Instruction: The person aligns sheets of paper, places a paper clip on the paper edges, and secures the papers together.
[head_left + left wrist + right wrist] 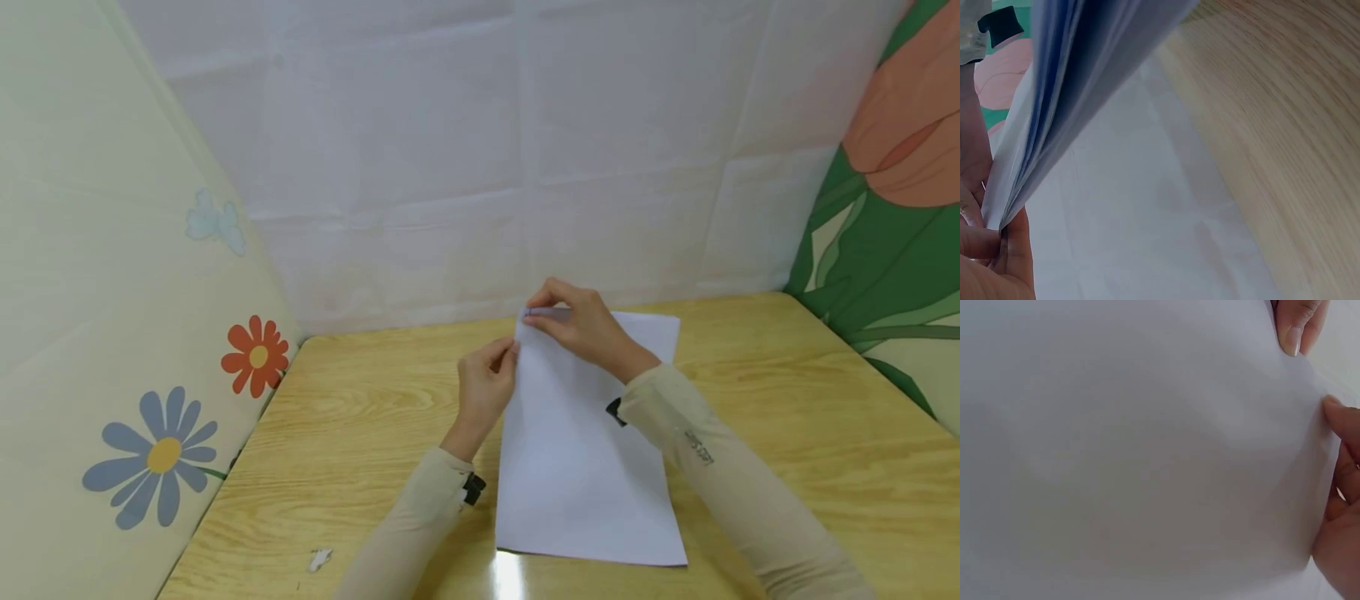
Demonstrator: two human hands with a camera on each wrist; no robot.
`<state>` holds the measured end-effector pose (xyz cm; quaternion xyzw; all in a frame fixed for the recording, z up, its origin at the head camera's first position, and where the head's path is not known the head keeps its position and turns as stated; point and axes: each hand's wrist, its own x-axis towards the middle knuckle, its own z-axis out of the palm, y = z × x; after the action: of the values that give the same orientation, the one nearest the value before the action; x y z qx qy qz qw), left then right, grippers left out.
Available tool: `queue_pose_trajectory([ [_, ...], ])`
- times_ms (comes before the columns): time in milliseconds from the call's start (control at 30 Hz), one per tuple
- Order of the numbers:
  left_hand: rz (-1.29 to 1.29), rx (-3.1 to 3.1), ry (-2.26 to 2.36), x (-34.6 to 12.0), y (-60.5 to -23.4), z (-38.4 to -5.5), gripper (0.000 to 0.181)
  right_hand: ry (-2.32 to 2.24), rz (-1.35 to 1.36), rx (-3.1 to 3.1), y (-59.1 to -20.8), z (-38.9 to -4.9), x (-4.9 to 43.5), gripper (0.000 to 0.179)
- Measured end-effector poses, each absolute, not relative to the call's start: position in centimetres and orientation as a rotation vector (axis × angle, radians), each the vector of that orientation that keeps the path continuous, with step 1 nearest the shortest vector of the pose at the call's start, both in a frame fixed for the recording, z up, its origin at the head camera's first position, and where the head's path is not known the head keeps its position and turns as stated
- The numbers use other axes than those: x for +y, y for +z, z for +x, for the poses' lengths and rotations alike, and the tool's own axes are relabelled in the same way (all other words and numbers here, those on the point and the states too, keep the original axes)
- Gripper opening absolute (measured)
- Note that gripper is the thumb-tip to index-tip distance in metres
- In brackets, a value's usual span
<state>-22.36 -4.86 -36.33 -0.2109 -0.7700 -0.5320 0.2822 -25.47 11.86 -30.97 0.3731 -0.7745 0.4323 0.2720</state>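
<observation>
A stack of white paper sheets lies lengthwise on the table, its far left corner raised between both hands. My left hand pinches the left long edge between thumb and fingers, a little below that corner. At the corner itself, my right hand pinches the paper, with its wrist and forearm crossing over the sheets. Several layered sheets show edge-on in the left wrist view, fanned apart above and pressed together at the fingers. The broad face of the top sheet fills most of the right wrist view.
A wood-grain table carries the paper. Near its front left lies a small white scrap. White cloth hangs behind, with a flower-printed panel at the left and another flowered panel at the right.
</observation>
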Motion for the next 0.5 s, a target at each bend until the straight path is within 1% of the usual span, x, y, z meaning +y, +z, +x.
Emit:
queue_pose_trajectory([
  [500,-0.533,-2.094,-1.458,-4.9,-36.0,-22.2,0.014,1.122,0.974,-2.106,-31.06,-25.52,11.62,0.015],
])
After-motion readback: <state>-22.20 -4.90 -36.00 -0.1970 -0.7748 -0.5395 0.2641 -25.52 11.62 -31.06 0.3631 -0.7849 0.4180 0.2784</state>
